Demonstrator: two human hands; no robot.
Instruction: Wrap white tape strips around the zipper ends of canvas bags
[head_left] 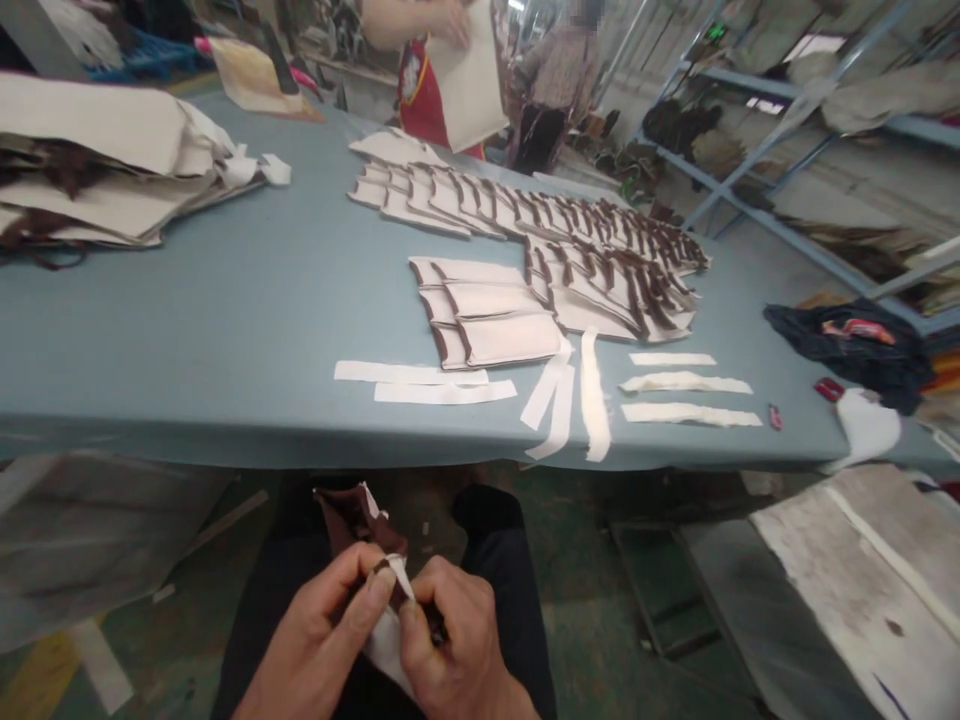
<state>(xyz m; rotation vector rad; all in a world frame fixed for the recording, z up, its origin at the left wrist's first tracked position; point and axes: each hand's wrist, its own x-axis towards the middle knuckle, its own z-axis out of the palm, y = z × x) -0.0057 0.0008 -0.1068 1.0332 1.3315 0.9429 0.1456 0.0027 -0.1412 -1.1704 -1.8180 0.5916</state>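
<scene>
Over my lap, in front of the table edge, both hands work on a brown and white fabric piece (358, 515). My left hand (330, 620) pinches its edge between thumb and forefinger. Close beside it, my right hand (454, 630) is closed on a white part of the same piece, its fingers curled. The brown end sticks up beyond my left fingers, and a white part hangs below between the hands. My palms hide much of the piece.
The blue-green table (225, 330) carries rows of cream pieces with brown edges (502, 335), white strips (431, 375) and a cream fabric stack (90, 130) at left. A dark cloth bundle (847, 340) lies at right. Two people stand beyond; metal shelves (720, 190) rise behind.
</scene>
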